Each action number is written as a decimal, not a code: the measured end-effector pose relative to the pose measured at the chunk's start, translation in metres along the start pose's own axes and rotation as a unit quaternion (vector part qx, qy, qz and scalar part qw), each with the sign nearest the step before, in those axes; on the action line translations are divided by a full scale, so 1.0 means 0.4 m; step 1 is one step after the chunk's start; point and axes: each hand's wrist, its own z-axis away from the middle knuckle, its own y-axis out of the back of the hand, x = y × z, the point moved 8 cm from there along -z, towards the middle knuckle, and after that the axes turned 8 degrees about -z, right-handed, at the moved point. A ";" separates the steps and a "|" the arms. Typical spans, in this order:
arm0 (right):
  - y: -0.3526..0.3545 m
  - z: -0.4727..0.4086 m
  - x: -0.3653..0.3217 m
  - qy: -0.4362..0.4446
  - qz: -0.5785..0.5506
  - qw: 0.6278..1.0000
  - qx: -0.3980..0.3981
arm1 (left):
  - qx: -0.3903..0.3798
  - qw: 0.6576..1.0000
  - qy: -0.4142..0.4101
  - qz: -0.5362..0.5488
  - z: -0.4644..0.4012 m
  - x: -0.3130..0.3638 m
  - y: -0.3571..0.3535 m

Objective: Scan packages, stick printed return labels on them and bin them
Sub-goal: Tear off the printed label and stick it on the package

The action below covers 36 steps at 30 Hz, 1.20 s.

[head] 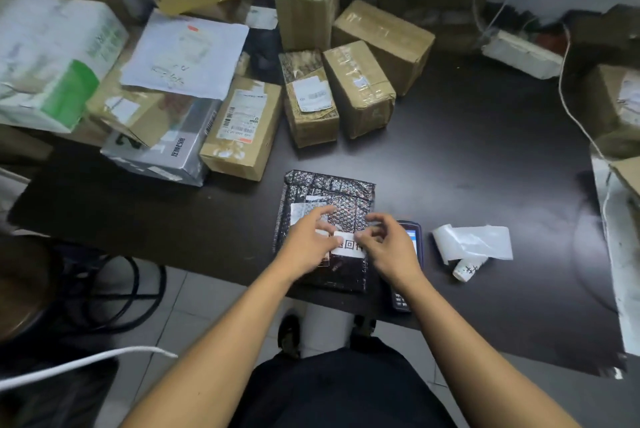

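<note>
Both hands' fingers (360,237) on white label (349,245) atop black mailer (329,185).

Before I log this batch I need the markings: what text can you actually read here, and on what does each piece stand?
"回", with partly covered characters either side: white return label held by both the left hand and the right hand on the black bubble mailer.
"2": large digit on the grey plastic parcel; its other print is blurred.
Shipping label on the cardboard box: barcodes only, text too small.
Remaining labels: blurred.
</note>
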 end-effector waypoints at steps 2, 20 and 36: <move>-0.002 -0.030 -0.016 0.008 0.030 0.999 0.022 | 0.043 0.999 0.010 0.001 -0.021 0.015 0.012; -0.049 -0.108 -0.071 0.063 0.324 0.943 0.033 | 0.181 0.919 -0.014 -0.349 -0.079 0.009 0.087; -0.129 0.022 0.029 -0.070 0.186 0.979 0.041 | 0.089 0.975 0.006 -0.205 0.035 -0.171 0.160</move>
